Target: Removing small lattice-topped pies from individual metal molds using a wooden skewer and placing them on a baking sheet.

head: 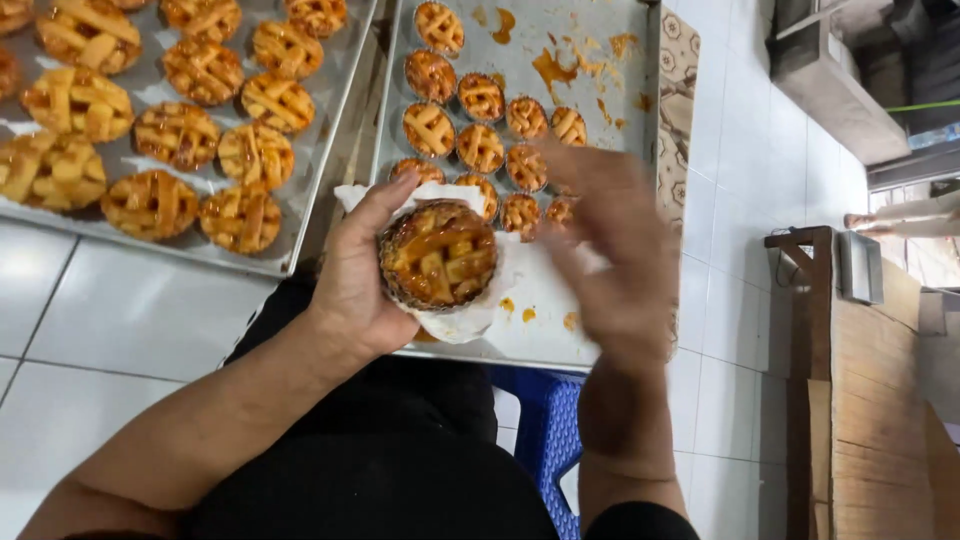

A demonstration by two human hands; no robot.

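Squarely in the clasping left hand (355,285), a lattice tart (438,254); blurred right hand (615,260) beside, grip unclear.

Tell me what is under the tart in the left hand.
White paper lies under the lattice tart, cupped by the left hand. The tart's base and the palm beneath are covered. The right hand is blurred.

The tart (438,253) has a glossy, sticky-looking glazed lattice crust and sits in white, crumpled, matt paper (478,312). Both trays (600,100) are dull grey metal, the near one smeared with shiny amber syrup. The floor (100,320) is smooth, glossy white tile, the stool (552,440) is blue perforated plastic, and the boards (870,400) are raw, matt wood.
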